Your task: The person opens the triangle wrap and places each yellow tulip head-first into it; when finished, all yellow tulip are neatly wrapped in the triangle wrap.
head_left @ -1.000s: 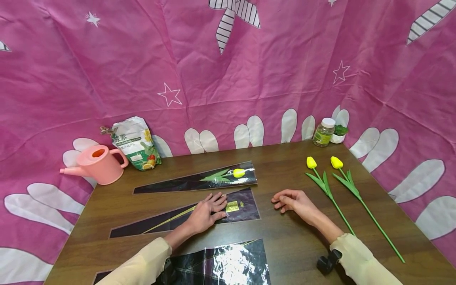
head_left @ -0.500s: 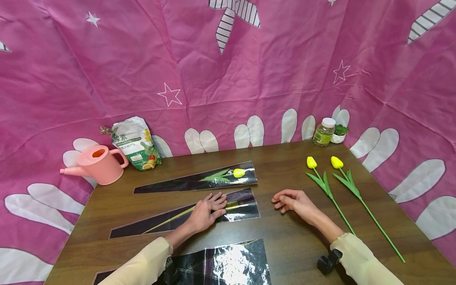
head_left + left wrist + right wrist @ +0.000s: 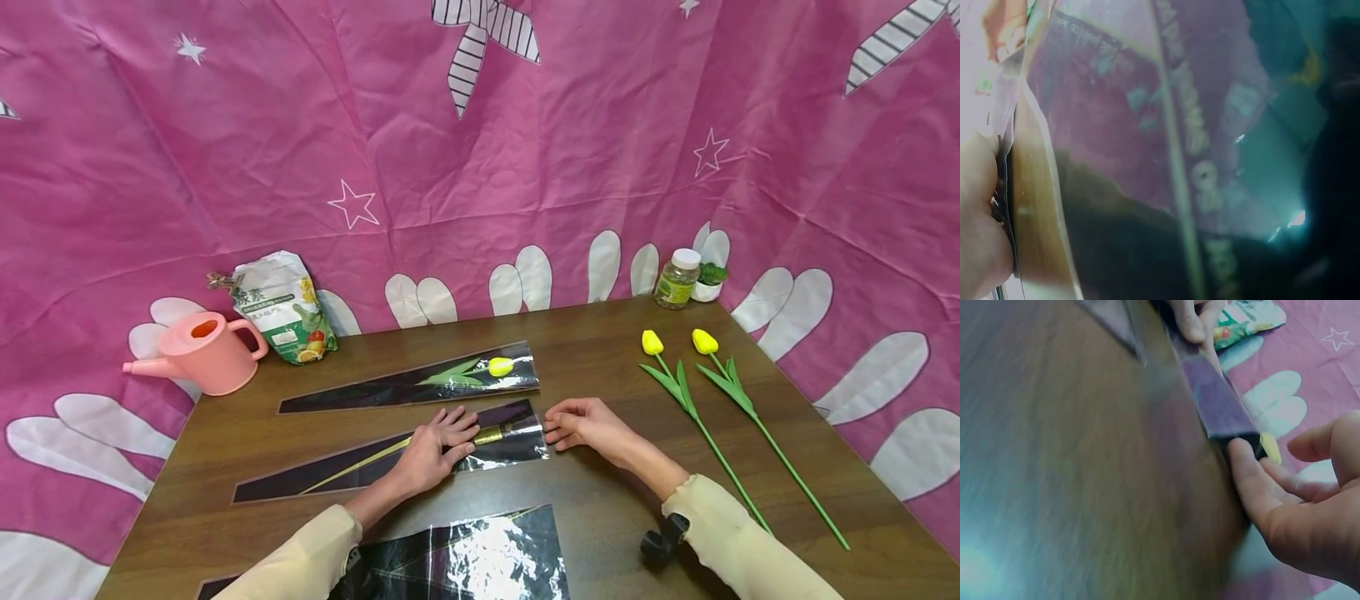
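Observation:
In the head view my left hand lies with fingers spread on the middle flower sleeve, a long tapered black wrap with a gold label and a shiny clear front. My right hand is at the wide right end of that sleeve, fingers loosely bent. The right wrist view shows its fingertips close to the sleeve edge, a gap between thumb and fingers; contact is hard to tell. Behind lies another sleeve with a yellow tulip inside. A third sleeve is nearest me, partly under my left forearm.
Two yellow tulips with green stems, one nearer and one farther right, lie on the wooden table. A pink watering can and a printed bag stand back left. A lidded jar and small potted plant stand back right.
My right hand has moved left to the end of the middle sleeve. A reflection has appeared over that sleeve's wide end. My left hand has stayed in place.

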`<state>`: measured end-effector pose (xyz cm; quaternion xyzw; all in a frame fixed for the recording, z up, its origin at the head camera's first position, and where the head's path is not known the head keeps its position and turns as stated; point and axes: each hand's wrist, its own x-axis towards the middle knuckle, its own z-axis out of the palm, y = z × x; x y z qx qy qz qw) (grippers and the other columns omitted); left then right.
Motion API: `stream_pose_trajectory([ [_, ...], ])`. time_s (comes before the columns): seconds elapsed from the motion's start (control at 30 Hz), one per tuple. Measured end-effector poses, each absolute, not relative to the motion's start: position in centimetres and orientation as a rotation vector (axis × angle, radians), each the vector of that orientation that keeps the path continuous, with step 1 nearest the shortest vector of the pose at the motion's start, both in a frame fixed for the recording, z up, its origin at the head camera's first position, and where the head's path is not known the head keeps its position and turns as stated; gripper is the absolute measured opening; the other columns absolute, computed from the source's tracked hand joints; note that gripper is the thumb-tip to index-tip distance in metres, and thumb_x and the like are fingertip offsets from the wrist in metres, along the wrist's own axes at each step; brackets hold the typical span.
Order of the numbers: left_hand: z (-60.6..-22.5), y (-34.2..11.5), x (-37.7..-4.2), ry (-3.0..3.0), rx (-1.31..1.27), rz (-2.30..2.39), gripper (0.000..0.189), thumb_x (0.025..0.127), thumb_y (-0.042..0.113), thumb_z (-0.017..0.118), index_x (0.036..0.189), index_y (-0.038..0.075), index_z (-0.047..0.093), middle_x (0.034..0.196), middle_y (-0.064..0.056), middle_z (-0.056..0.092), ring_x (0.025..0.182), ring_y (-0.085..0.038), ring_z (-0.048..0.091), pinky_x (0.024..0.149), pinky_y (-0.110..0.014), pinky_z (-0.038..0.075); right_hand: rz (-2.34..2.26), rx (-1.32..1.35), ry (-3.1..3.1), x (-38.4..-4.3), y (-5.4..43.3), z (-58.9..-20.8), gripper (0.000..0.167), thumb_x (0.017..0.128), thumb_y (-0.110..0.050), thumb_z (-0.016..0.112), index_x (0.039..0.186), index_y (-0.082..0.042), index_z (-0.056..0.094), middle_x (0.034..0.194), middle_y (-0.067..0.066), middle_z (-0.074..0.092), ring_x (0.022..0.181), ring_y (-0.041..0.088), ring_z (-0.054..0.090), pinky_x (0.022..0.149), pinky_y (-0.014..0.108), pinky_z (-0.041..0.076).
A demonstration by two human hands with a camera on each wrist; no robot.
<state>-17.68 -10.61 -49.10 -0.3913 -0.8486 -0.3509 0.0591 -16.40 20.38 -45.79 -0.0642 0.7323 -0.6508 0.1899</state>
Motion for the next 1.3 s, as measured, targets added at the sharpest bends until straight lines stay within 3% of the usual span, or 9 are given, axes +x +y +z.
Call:
stream_pose_trajectory([
  [0.4, -49.0, -10.5, -17.5, -2.61, -1.212, -1.023, 0.037, 0.094, 0.01, 0.07, 0.128, -0.003, 0.065, 0.138, -0.02, 0.055, 0.136, -0.039, 0.043, 0.112, -0.059, 0.025, -1.856, -0.04, 2.159, -16.6, 18.1, -45.9, 0.043, 0.09, 0.003, 0.068, 0.127, 0.015, 0.05, 0.107, 0.02, 0.07, 0.086, 0.026, 0.068, 0.076, 0.04, 0.059],
  [0.67, -49.0, -10.4, -17.4, -2.651, -1.193, -0.927, 0.04, 0.094, 0.014, 0.071, 0.131, 0.001, 0.064, 0.141, -0.016, 0.055, 0.137, -0.035, 0.043, 0.114, -0.056, 0.026, -1.927, 0.022, 2.245, -16.4, 17.3, -46.2, 0.045, 0.084, 0.008, 0.072, 0.124, 0.016, 0.051, 0.095, 0.019, 0.072, 0.076, 0.024, 0.068, 0.069, 0.038, 0.06],
  [0.93, -49.0, -9.6, -16.8, -2.637, -1.055, -0.946, 0.037, 0.09, 0.009, 0.074, 0.126, -0.001, 0.068, 0.134, -0.018, 0.06, 0.133, -0.039, 0.048, 0.111, -0.057, 0.03, -1.933, 0.087, 2.306, -16.2, 16.9, -46.2, 0.048, 0.082, 0.007, 0.075, 0.123, 0.014, 0.052, 0.088, 0.015, 0.071, 0.073, 0.024, 0.067, 0.066, 0.035, 0.059],
  [1.3, -49.7, -9.6, -16.6, -2.396, -0.954, -1.207, 0.028, 0.084, -0.003, 0.076, 0.112, -0.003, 0.075, 0.118, -0.017, 0.069, 0.12, -0.039, 0.059, 0.103, -0.059, 0.04, -1.902, 0.102, 2.346, -16.2, 16.9, -46.2, 0.048, 0.083, 0.004, 0.078, 0.123, 0.013, 0.053, 0.09, 0.016, 0.072, 0.072, 0.024, 0.066, 0.066, 0.034, 0.058],
])
